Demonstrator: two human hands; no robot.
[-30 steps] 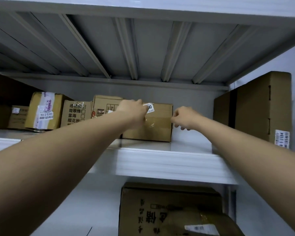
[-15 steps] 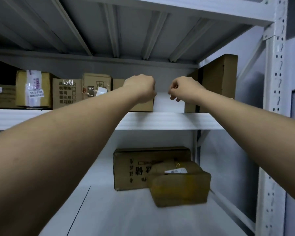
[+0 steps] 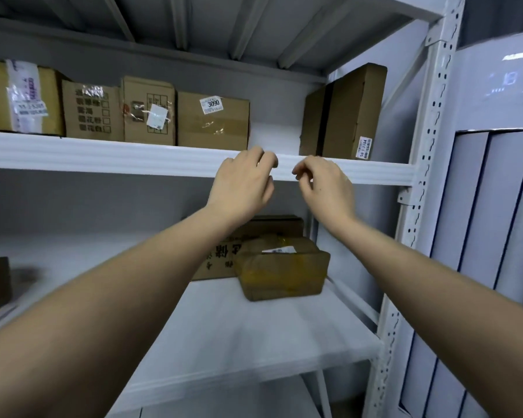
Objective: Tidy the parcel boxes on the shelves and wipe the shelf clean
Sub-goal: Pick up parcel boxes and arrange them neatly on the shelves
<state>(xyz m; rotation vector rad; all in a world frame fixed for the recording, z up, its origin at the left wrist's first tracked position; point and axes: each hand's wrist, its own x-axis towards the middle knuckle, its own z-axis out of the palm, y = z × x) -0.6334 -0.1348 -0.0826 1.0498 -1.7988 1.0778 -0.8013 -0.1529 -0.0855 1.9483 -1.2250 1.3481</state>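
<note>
Both your hands are up at the front edge of the upper shelf (image 3: pixel 103 155), holding nothing: left hand (image 3: pixel 242 182) and right hand (image 3: pixel 323 185) with fingers loosely curled, a small gap between them. Five boxes stand on that shelf: four in a row (image 3: pixel 151 111) at left, one tall box (image 3: pixel 344 113) apart at right. On the lower shelf (image 3: pixel 254 327), two boxes (image 3: pixel 281 273) touch.

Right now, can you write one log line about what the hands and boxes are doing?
left hand: empty, loosely curled | right hand: empty, loosely curled | upper shelf: boxes lined up | 3090 box: untouched
</note>
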